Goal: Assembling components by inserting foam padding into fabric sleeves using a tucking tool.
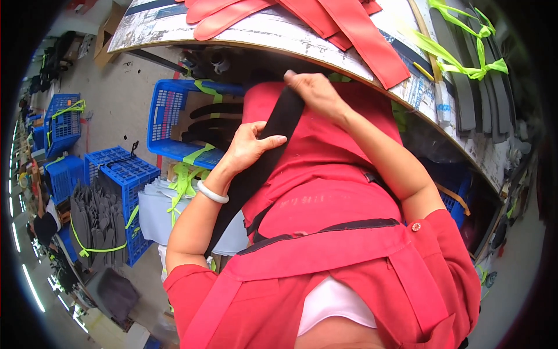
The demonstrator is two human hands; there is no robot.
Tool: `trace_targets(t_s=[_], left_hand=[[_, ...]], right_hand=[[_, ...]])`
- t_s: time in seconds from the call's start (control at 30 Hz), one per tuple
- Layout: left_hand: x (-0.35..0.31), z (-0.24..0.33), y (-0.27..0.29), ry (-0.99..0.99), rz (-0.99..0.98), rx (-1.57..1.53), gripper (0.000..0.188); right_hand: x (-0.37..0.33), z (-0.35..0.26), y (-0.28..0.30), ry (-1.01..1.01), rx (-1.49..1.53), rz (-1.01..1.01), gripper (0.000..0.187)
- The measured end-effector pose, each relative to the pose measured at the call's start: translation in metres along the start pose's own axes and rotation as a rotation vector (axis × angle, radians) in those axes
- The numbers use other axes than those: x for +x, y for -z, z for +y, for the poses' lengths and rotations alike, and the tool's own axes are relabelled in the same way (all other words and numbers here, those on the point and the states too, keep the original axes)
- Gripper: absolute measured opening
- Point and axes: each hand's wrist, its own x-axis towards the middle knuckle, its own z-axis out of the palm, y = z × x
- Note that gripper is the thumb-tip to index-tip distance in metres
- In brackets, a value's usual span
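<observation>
A long black fabric strip (pixel 283 116) runs slantwise across my lap, over the red apron (pixel 325 157). Its upper end is pinched in my right hand (pixel 318 96), close to the table's front edge. Lower down, my left hand (pixel 249 146) is closed on the strip's left edge, the thumb lying across its face. From there the strip hangs past my left forearm, and its lower end drops toward the floor side. A white bangle (pixel 213 192) circles my left wrist.
Red strips (pixel 366 43) lie on the worn white table (pixel 157 30), one overhanging its front edge. Grey strips (pixel 465 96) tied in yellow-green stand at right. Left are a blue crate (pixel 160 116) with dark curved pieces, a second crate (pixel 125 168) and grey bundles (pixel 96 224).
</observation>
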Motion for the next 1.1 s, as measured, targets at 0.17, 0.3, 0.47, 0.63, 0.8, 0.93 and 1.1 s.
trace_targets(t_s=[0.17, 0.3, 0.47, 0.63, 0.8, 0.93, 1.1], left_hand=[[0.006, 0.011, 0.020, -0.148, 0.332, -0.021, 0.021], [0.035, 0.044, 0.090, -0.481, 0.683, -0.241, 0.026], [0.047, 0.045, 0.166, -0.621, 0.724, -0.565, 0.027], [0.042, 0.003, 0.176, -0.561, 0.823, -0.744, 0.024], [0.020, -0.015, 0.097, -0.185, 0.196, -0.527, 0.029], [0.002, -0.043, 0.050, -0.110, 0.296, -0.440, 0.028], [0.007, -0.058, 0.047, -0.255, 0.412, -0.585, 0.027]], right_hand=[[-0.007, -0.017, -0.007, -0.031, 0.060, -0.153, 0.050], [-0.051, 0.002, -0.085, -0.264, 0.217, -0.719, 0.041], [-0.034, -0.005, -0.094, -0.250, 0.225, -0.669, 0.034], [-0.046, -0.012, -0.114, -0.153, 0.024, -0.682, 0.045], [0.002, 0.006, -0.083, -0.139, 0.146, -0.370, 0.033], [0.013, 0.003, -0.066, -0.146, -0.139, -0.301, 0.031], [-0.009, 0.009, -0.070, -0.244, 0.069, -0.379, 0.023]])
